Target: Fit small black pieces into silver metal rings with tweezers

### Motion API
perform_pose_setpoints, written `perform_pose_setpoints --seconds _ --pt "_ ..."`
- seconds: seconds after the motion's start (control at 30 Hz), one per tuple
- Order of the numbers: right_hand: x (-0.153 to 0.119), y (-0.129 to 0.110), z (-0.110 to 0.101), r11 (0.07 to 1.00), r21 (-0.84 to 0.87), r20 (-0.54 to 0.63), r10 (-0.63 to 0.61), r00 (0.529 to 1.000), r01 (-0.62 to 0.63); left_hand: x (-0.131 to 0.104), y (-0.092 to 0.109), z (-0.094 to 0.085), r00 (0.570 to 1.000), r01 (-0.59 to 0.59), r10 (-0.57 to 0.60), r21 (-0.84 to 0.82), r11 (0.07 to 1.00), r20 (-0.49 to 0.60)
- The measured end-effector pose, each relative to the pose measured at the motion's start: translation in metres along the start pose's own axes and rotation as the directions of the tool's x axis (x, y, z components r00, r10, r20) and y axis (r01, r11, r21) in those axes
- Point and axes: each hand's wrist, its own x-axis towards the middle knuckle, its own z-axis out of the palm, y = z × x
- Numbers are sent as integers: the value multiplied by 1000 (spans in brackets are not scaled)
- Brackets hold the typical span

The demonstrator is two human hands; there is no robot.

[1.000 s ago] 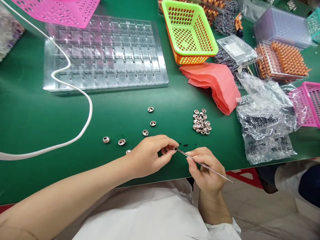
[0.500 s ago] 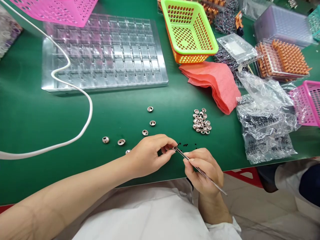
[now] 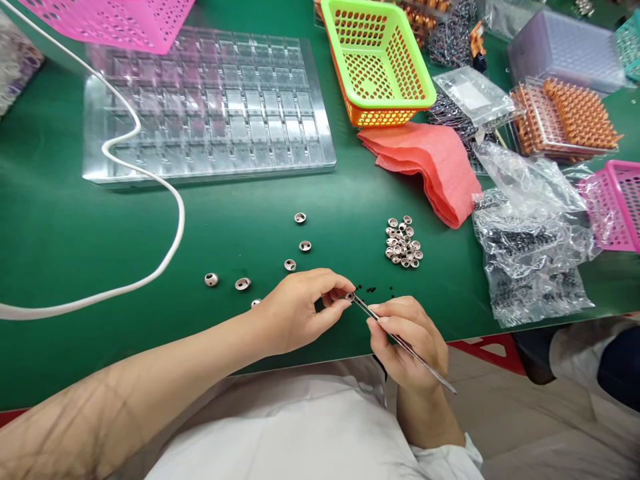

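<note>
Between the fingertips of my left hand (image 3: pixel 305 310) is a small silver metal cup (image 3: pixel 350 297) with holes, mostly covered by the fingers. My right hand (image 3: pixel 413 343) pinches a pair of metal tweezers (image 3: pixel 400 340), whose tips meet the cup. Whether the tips grip anything is too small to tell. Just beyond lie several tiny black pieces (image 3: pixel 371 290) on the green table. A cluster of similar metal cups (image 3: pixel 403 244) sits farther right. Several loose cups, such as one metal cup (image 3: pixel 243 284), are scattered left of and behind my left hand.
A clear compartment tray (image 3: pixel 215 113) lies at the back left under a pink basket (image 3: pixel 125 20), with a white cable (image 3: pixel 175 220) across it. Behind the cluster are a red cloth (image 3: pixel 430 160) and a green basket (image 3: pixel 375 67). Plastic bags (image 3: pixel 535 253) lie at right.
The rear end of the tweezers has shifted very slightly right and down with my right hand. My left hand and the cup stay in place.
</note>
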Motion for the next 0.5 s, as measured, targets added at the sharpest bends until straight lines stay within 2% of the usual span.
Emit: perform_pose_setpoints --seconds 0.5 --pt "-1 0 2 1000 19 -12 -9 1000 9 0 -2 0 1000 -14 14 -8 1000 -2"
